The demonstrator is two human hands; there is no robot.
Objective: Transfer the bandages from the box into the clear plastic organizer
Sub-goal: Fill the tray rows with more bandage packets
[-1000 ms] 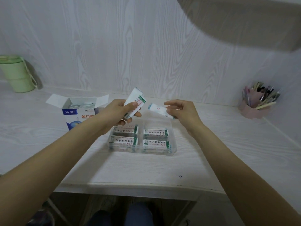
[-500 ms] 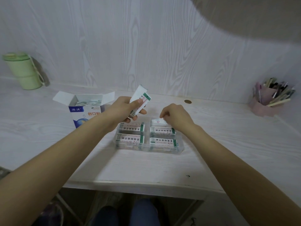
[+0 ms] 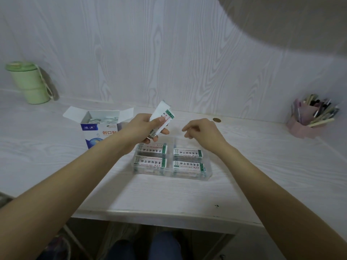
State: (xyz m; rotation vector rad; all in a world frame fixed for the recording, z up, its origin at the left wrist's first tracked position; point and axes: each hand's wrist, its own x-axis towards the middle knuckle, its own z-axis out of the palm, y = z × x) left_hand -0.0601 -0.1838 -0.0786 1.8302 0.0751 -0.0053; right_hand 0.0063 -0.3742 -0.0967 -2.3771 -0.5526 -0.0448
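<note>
Head view looks down both bare forearms, which reach forward over the desk edge and converge toward the middle. The left hand [image 3: 144, 128] is raised above the back left of the clear plastic organizer [image 3: 207, 175], thumb laid across a small sheaf of wrapped bandages [image 3: 163, 117] that it pinches against its fingers; the sheaf tilts up and away, its white ends fanned at the top. The right hand [image 3: 201, 131] hovers over the back right compartment, wrist bent down, fingers loosely curled and holding nothing, apart from the sheaf.

Below the hands, the organizer sits on the white desk [image 3: 169, 196]. Four of its compartments in view each hold a flat stack of bandages with green-edged printed wrappers; the back right compartment under the right hand looks clear, though the hand hides part of it. Just left of the left wrist stands the bandage box [image 3: 97, 132], flaps open, more wrappers showing inside.

Farther out, a green lidded cup [image 3: 28, 81] stands at the far left by the wall, a pink pen holder [image 3: 304, 126] full of pens at the far right, and a small brown disc [image 3: 216, 120] lies on the desk beyond the right hand.
</note>
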